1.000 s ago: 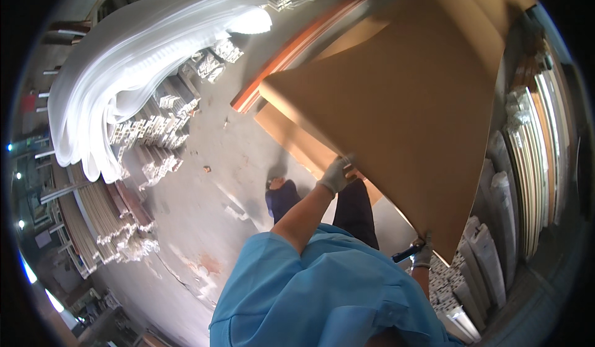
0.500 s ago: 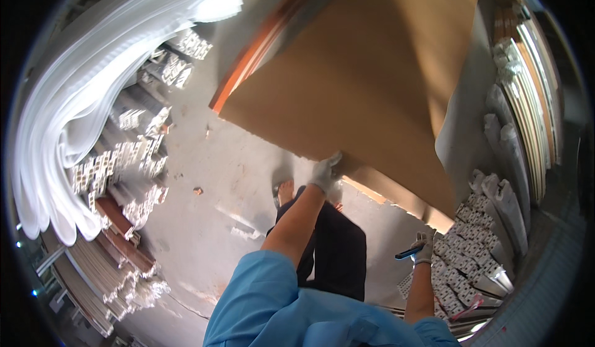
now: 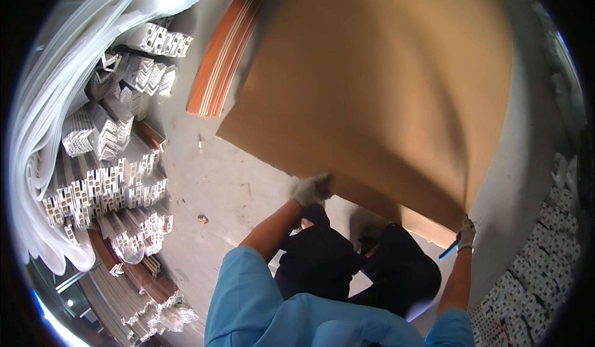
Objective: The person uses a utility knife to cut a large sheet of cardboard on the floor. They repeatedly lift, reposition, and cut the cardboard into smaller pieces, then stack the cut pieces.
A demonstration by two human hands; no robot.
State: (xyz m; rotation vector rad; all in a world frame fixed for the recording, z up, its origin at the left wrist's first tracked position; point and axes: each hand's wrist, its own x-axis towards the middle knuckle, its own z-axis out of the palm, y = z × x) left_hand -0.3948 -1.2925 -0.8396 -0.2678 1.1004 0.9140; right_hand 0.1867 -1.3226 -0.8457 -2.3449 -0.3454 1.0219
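Observation:
A large brown cardboard sheet [image 3: 372, 99] spreads out in front of me, its far part bowed and its near edge slanting down to the right. My left hand [image 3: 310, 189], in a pale work glove, grips that near edge with the fingers over the top face. At the sheet's near right corner is my gloved right hand [image 3: 467, 234], closed around what looks like a slim blue-and-black utility knife [image 3: 450, 246]. Its fingertips meet the corner; I cannot tell whether they also pinch the board. No blade can be made out.
Orange-brown strips [image 3: 220, 56] lie on the floor left of the sheet. Stacked white profiles [image 3: 102, 186] and drooping white foam sheeting [image 3: 46, 142] line the left side. More bundled profiles [image 3: 533, 272] stand at the lower right. A small brown scrap [image 3: 202, 219] lies on the floor.
My legs have bent into a crouch. My right hand has moved up to the sheet's corner with the knife. The left hand still holds the edge, slightly further left and lower.

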